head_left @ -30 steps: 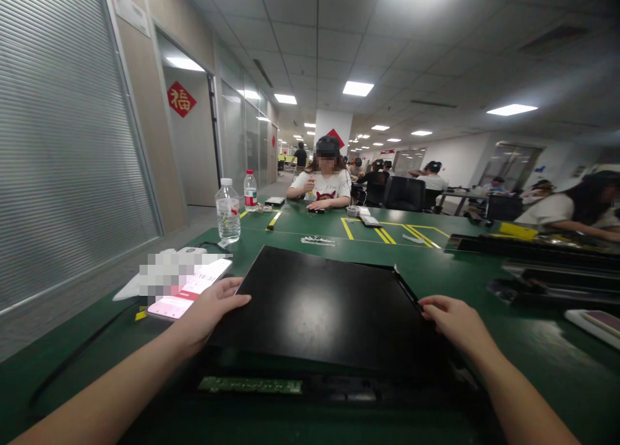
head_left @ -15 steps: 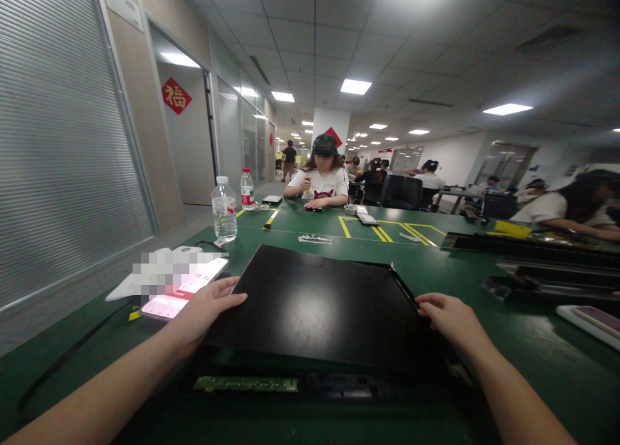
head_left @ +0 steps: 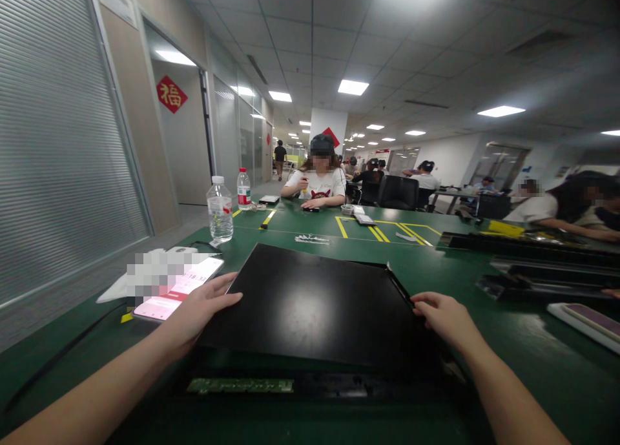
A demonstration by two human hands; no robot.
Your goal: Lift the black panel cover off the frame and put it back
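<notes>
A flat black panel (head_left: 310,303) lies tilted in front of me, with a round glare on its glossy face. My left hand (head_left: 208,306) is closed on the panel's left edge, thumb on top and the other fingers partly hidden beneath. At the right side, my right hand (head_left: 438,312) pinches the thin black frame strip (head_left: 400,283) along the panel's edge. Below the panel's near edge runs a dark frame part holding a green circuit board (head_left: 241,385).
A lit phone (head_left: 179,290), a white bag and a water bottle (head_left: 221,212) stand left. Black frame pieces (head_left: 542,277) and a white object with a phone (head_left: 586,325) lie right. Across the green table (head_left: 271,238) sits a person (head_left: 320,180).
The whole view has shifted slightly, so most things appear a little further left. Both hands keep their places at the panel's sides. A person standing far back has moved.
</notes>
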